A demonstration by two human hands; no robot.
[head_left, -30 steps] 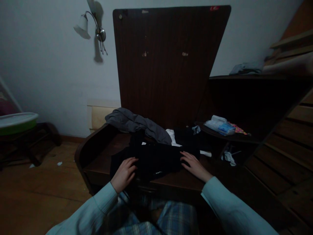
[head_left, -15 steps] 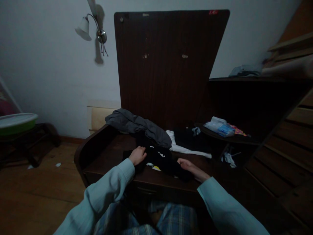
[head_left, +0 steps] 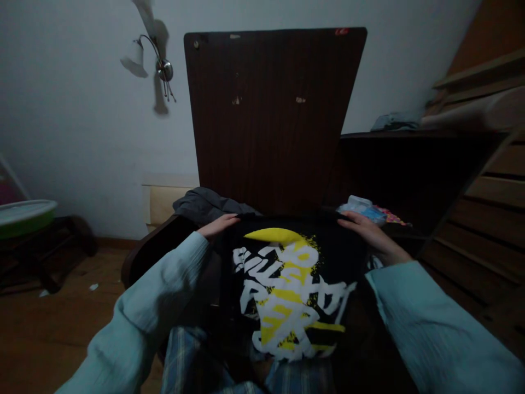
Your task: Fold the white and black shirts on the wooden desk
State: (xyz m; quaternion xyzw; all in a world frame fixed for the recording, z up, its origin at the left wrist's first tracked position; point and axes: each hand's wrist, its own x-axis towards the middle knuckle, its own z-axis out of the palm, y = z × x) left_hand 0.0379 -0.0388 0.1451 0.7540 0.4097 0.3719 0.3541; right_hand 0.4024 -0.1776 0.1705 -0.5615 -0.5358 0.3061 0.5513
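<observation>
A black T-shirt (head_left: 287, 290) with white lettering and a yellow print hangs spread out in front of me, stretched between both hands. My left hand (head_left: 221, 224) grips its upper left edge, fingers closed on the cloth. At the upper right edge, my right hand (head_left: 369, 232) pinches the fabric in the same way. The shirt's lower end hangs over my lap and hides much of the dark wooden desk. Behind it, a grey garment (head_left: 209, 205) lies partly covered at the desk's left end.
A dark board (head_left: 274, 120) stands upright behind the desk. Plastic packets (head_left: 361, 207) sit on a low shelf at the right, near my right hand. A green basin (head_left: 28, 219) rests on a stool at the left. A wall lamp (head_left: 135, 59) is on the wall.
The black T-shirt, bunched on the desk before, has been lifted and spread so its print shows. Both hands have risen and moved apart, holding its upper edge.
</observation>
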